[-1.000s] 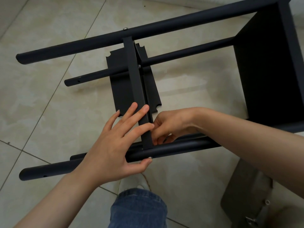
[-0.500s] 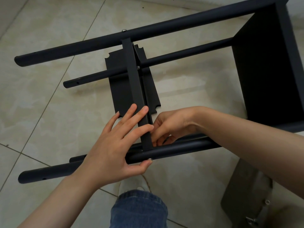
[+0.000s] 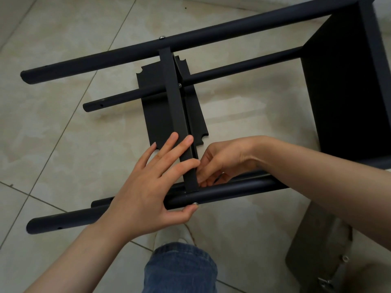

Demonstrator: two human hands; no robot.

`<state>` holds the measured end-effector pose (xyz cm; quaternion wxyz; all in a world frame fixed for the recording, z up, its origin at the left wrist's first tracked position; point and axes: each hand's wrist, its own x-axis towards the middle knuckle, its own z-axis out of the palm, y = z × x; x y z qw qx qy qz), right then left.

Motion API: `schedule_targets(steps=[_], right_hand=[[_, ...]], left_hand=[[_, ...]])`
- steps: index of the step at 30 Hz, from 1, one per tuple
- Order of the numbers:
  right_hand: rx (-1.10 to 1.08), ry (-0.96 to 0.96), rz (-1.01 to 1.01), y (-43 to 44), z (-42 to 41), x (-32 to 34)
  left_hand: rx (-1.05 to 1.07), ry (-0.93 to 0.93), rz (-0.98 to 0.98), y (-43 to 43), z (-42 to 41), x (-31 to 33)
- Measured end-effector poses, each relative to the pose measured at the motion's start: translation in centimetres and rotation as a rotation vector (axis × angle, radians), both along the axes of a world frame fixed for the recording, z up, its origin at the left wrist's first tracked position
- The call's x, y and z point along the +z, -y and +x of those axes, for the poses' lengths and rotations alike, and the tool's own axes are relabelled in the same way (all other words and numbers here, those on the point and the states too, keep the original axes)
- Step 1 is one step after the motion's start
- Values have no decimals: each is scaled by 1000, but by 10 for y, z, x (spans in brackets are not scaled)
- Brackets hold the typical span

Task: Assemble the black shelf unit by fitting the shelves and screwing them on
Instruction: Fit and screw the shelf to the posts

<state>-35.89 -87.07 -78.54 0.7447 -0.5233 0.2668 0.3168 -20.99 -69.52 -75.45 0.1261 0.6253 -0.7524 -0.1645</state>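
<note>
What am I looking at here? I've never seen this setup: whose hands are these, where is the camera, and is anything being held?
There is no machine: a person works with bare hands, and the one camera sits on their head, looking down. A black shelf unit lies on its side on the tiled floor. An end shelf is fitted on the right; a middle shelf stands edge-up between the tubes. The left hand lays straight fingers on that shelf's edge, thumb by a screw in the near tube. The right hand curls its fingers at the shelf's corner; whether it pinches something I cannot tell. A grey part lies at lower right.
</note>
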Motion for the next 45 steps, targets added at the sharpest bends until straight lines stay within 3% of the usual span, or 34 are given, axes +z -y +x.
schedule_targets(steps=[45], right_hand=[[-95,9,76,-8,5,1]], left_hand=[[-4,0,-2,-1,0,0]])
